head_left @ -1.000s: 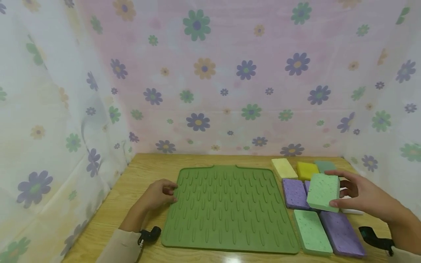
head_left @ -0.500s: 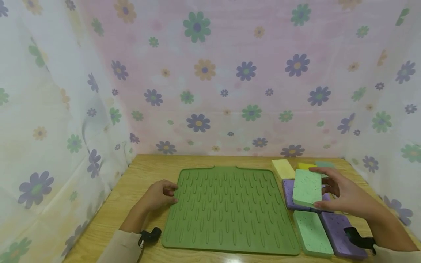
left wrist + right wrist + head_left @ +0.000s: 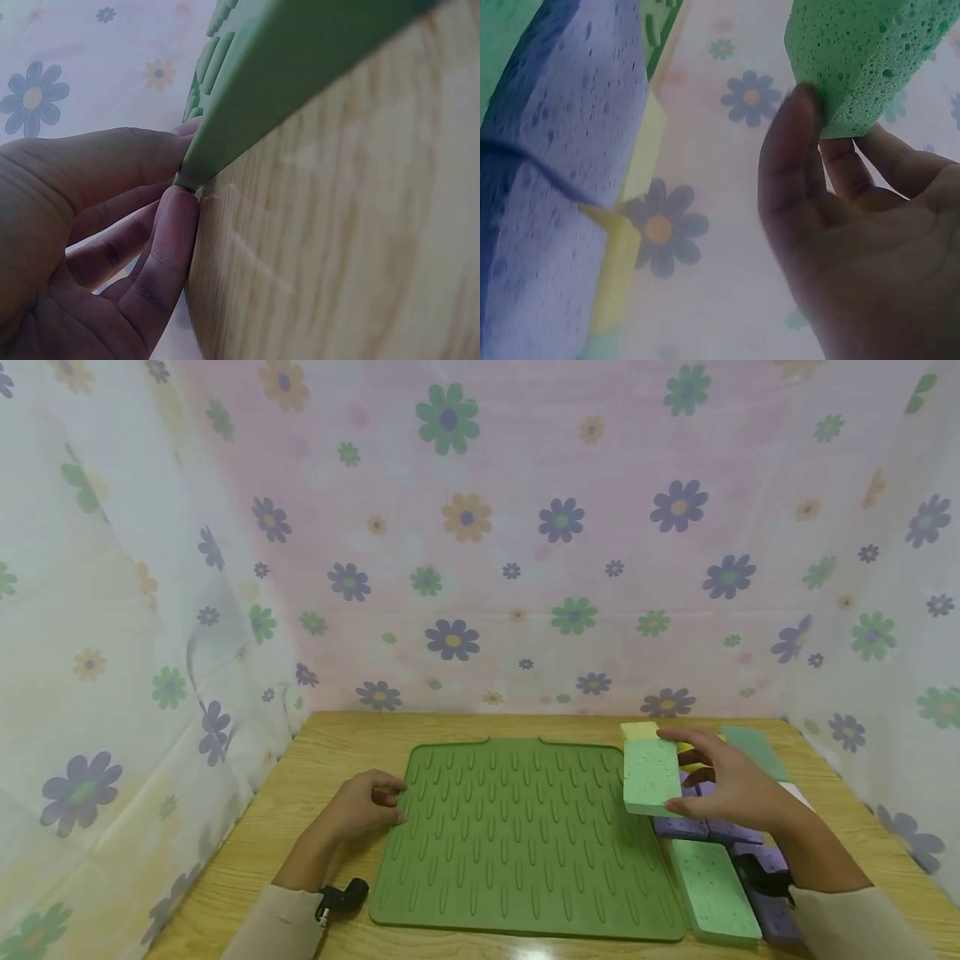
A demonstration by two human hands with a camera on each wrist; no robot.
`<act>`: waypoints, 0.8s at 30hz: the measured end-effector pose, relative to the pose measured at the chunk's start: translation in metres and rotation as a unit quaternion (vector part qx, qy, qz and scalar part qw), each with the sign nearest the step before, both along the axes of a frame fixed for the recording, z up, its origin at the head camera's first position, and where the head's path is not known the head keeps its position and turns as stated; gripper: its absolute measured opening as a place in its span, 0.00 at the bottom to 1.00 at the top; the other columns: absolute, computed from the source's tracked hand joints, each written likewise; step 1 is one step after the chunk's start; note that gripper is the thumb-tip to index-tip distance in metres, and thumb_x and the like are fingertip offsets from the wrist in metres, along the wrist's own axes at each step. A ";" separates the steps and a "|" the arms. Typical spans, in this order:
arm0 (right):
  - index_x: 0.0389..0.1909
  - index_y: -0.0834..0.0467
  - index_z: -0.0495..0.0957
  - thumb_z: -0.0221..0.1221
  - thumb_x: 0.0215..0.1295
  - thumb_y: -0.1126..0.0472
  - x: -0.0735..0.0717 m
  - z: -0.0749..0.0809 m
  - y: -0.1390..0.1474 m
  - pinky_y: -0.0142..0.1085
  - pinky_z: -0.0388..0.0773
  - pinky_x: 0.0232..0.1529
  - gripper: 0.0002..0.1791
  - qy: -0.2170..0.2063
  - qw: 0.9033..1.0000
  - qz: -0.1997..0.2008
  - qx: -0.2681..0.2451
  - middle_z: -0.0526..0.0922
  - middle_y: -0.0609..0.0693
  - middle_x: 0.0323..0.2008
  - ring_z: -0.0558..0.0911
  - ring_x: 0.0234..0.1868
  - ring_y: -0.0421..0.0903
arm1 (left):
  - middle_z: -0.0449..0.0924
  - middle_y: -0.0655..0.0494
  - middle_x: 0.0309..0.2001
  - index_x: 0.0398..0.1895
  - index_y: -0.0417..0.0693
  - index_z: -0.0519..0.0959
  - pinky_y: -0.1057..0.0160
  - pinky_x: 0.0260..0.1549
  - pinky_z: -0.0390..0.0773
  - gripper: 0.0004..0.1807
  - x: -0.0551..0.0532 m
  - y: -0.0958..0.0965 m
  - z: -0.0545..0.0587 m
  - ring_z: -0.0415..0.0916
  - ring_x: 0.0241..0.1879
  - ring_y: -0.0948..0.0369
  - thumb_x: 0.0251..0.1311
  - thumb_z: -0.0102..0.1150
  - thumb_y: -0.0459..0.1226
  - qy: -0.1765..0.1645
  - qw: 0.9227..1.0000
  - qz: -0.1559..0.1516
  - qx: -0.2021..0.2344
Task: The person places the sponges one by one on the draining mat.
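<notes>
A light green sponge [image 3: 651,774] is raised over the right edge of the green ribbed mat [image 3: 517,835]. My right hand [image 3: 742,793] grips its right side between thumb and fingers. In the right wrist view the porous sponge [image 3: 855,67] sits at the fingertips, clear of the surface. The mat lies flat in mid-table. Beside its left edge rests my left hand [image 3: 363,806], fingers loosely bent. The left wrist view has the left hand [image 3: 112,225] touching the mat's edge [image 3: 247,90] with its tips, close to the wood.
Right of the mat lie another light green sponge [image 3: 716,889], purple sponges [image 3: 681,828], a pale yellow sponge [image 3: 637,731] and a grey-green sponge [image 3: 757,753]. A bright yellow one and a white piece are partly hidden. Flowered cloth [image 3: 510,527] surrounds the wooden table [image 3: 270,802].
My right hand has carried the light green sponge leftward from above the other sponges to the mat's right edge. The left hand and the mat have stayed put.
</notes>
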State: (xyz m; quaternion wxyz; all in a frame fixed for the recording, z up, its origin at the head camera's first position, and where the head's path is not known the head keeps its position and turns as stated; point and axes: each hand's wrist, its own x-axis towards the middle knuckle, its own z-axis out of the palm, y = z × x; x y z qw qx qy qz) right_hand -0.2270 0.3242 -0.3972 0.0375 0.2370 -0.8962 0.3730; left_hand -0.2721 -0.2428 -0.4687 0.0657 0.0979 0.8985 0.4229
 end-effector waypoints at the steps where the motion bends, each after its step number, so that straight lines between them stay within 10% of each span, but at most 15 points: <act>1: 0.79 0.43 0.59 0.77 0.58 0.55 -0.002 0.000 -0.002 0.42 0.84 0.47 0.51 0.002 1.000 -0.004 0.005 0.64 0.53 0.74 0.78 0.56 0.39 | 0.83 0.54 0.55 0.58 0.49 0.85 0.56 0.45 0.83 0.25 0.000 0.000 0.000 0.81 0.49 0.59 0.55 0.78 0.35 0.001 1.000 0.000 -0.001; 24: 0.76 0.49 0.67 0.78 0.55 0.46 -0.021 0.002 -0.044 0.51 0.82 0.54 0.48 0.020 1.000 -0.006 0.010 0.74 0.51 0.66 0.77 0.60 0.54 | 0.82 0.53 0.56 0.59 0.48 0.84 0.56 0.46 0.83 0.25 0.002 -0.001 0.003 0.81 0.50 0.58 0.56 0.78 0.36 0.000 1.000 -0.007 0.000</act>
